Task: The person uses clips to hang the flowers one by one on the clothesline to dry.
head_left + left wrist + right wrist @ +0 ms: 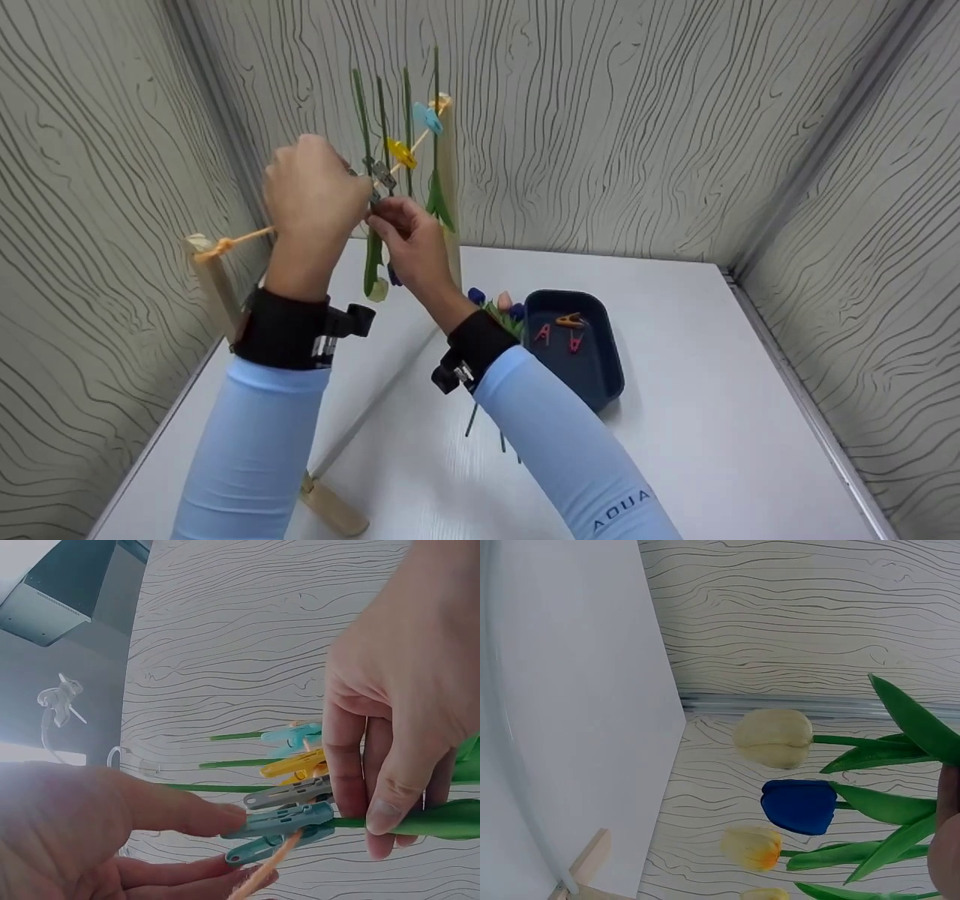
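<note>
My left hand [315, 191] pinches the handles of a teal clothespin [281, 822], whose jaws sit at the orange rope [251, 235] and a green stem. Just beside it, my right hand [416, 244] pinches that stem, which belongs to an upside-down white tulip [774, 738]. Farther along the rope are a grey clothespin [384, 174], a yellow clothespin [402, 153] and a light blue clothespin [427, 118], each with a stem at it. A blue tulip [800, 806] and a yellow-white tulip [751, 847] hang behind the white one.
Wooden posts [214, 292] hold the rope ends above the white table [705, 420]. A dark blue tray [613, 367] holds several clothespins, including an orange one [570, 321]. More artificial tulips [504, 301] lie left of the tray, partly hidden by my right forearm.
</note>
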`<state>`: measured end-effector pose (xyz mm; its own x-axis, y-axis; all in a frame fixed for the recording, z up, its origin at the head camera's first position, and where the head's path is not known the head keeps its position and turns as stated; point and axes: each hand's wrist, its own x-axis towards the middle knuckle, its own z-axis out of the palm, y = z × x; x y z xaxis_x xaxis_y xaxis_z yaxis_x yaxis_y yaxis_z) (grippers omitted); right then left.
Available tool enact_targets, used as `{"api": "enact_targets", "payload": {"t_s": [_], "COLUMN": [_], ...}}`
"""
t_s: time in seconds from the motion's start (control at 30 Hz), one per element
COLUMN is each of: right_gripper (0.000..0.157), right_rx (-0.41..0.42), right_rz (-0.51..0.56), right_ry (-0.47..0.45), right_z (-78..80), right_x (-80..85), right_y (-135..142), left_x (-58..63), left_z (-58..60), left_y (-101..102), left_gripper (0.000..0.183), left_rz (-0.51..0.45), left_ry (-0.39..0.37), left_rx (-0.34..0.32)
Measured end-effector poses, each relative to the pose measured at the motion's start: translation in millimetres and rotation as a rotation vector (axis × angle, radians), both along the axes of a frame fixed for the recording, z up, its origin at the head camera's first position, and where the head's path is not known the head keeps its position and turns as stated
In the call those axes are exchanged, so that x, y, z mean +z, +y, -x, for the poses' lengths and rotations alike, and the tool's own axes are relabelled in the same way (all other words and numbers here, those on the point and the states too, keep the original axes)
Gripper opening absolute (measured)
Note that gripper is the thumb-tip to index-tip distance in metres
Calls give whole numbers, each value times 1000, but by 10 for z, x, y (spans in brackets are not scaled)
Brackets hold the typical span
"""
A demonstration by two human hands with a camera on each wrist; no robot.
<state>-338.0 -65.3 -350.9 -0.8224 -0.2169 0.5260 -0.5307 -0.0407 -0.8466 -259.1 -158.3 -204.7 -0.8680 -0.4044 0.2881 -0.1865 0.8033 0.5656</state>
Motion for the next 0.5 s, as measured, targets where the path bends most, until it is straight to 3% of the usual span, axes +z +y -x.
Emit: {"api": "enact_targets", "payload": {"t_s": [0.13, 0.27, 0.33, 0.4, 0.5], "right_gripper": [21, 21, 22, 23, 25], "right_rx": [5, 2, -5, -17, -35], "right_rz": [0, -9, -16, -24, -22], "right_ry": [9, -10, -24, -31, -42], "right_z": [-14, -34, -44, -57, -73], "right_x": [-7, -6, -6, -4, -10], "right_y": [20, 27, 30, 42, 84], "left_x": [-18, -26, -35, -60, -142], "left_z": [-21, -47, -53, -50, -37], "left_y": [38, 87, 112, 133, 166], "left_gripper": [42, 22, 35, 47, 41], "left_rz": [8, 5, -8, -17, -21], "left_ry": [58, 140, 187, 265, 420], "left_rx": [24, 49, 57, 53, 35]}}
